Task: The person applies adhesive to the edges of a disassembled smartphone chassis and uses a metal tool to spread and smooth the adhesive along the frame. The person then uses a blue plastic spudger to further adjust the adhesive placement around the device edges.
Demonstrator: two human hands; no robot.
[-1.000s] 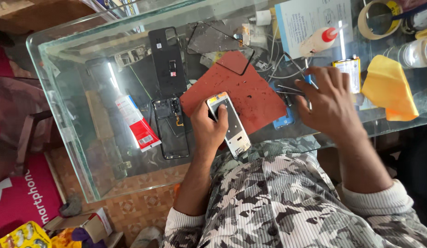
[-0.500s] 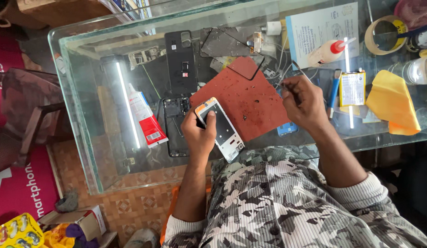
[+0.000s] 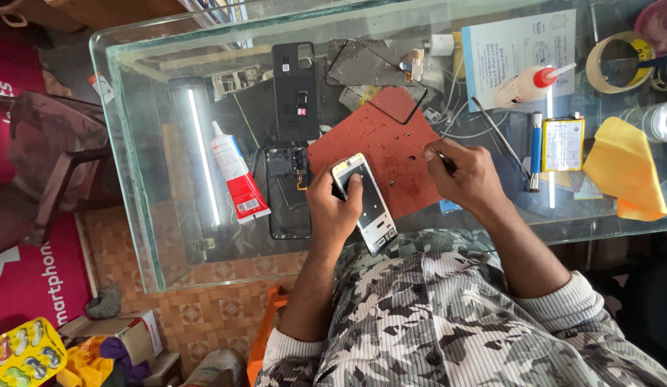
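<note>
Phone frame [image 3: 367, 203] in left hand [image 3: 333, 208], overhanging table edge [image 3: 204, 276].

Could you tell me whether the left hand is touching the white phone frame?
Touching. The head view shows the left hand wrapped around the white phone frame, with its thumb pressed on the face and fingers gripping the left edge.

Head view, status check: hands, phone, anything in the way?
Left hand grips opened phone over red mat. Right hand pinches thin dark tool. Nothing between them.

Glass table [image 3: 143, 215] w/ lit tube lamp [image 3: 203, 158] underneath, over patterned orange tile floor [image 3: 204, 315], dark chair [image 3: 57, 168] at left.
</note>
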